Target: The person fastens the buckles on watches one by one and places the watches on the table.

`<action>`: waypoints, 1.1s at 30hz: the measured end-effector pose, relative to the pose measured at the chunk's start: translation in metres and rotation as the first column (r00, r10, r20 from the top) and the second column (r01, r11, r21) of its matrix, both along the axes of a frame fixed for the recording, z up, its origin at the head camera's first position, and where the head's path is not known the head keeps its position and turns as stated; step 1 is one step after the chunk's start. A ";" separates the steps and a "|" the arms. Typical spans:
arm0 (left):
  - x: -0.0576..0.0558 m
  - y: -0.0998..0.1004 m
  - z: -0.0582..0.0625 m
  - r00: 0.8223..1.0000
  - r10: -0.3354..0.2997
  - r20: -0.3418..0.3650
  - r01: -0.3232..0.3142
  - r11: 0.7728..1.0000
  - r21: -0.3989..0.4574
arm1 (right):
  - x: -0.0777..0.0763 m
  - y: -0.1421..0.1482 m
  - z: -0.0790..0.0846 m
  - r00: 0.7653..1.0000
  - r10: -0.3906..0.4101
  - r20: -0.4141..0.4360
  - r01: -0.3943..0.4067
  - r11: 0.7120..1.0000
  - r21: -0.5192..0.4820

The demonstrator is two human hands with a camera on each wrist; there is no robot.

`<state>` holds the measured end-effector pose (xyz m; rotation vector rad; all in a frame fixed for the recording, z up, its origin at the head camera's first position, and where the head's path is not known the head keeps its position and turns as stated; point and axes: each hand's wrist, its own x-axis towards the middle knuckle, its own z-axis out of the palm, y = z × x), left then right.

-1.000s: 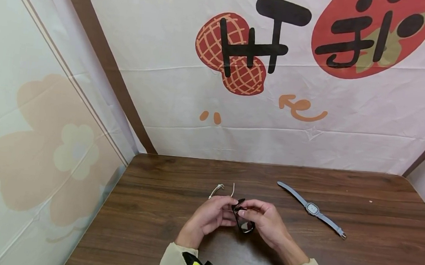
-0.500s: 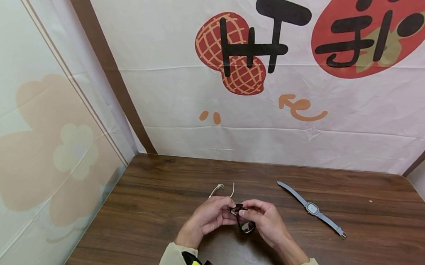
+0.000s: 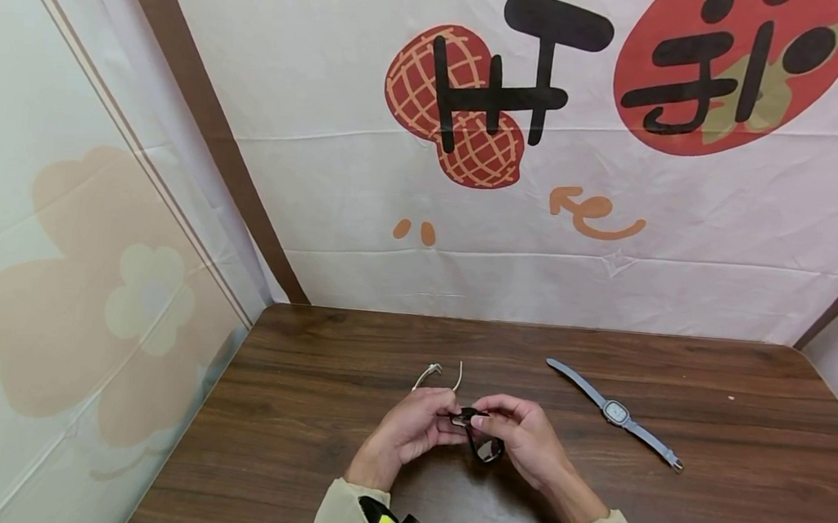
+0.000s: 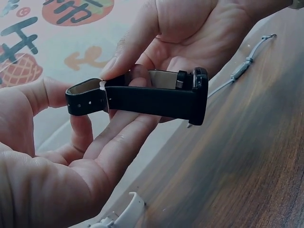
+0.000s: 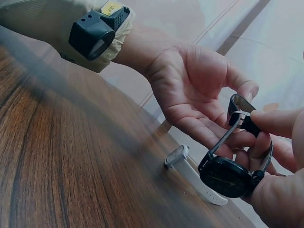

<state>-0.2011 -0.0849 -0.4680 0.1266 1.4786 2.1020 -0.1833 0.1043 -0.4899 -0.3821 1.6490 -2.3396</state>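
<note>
While the left grip [image 3: 412, 427] and right grip [image 3: 526, 442] are pinching the strap [image 4: 149, 102] of a black wristwatch [image 5: 224, 176] between them, a white wristwatch [image 5: 191, 176] is lying on the table [image 3: 739, 516] beyond the left grip.

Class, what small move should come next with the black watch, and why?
Probably the left hand should ease the strap loop through the buckle: the loop bulges beyond it, the left hand touches that bulge, and the right hand pinches the black watch near the buckle.
</note>
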 end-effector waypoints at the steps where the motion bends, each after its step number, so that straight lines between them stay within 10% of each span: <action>1: 0.000 0.000 0.000 1.000 -0.001 0.002 0.001 1.000 0.004 | 0.000 0.000 0.000 1.000 -0.001 -0.005 0.001 1.000 0.002; 33: -0.005 -0.008 -0.003 0.997 -0.041 0.060 0.037 0.997 0.070 | 0.000 0.005 0.011 0.996 -0.050 -0.068 0.065 0.967 0.245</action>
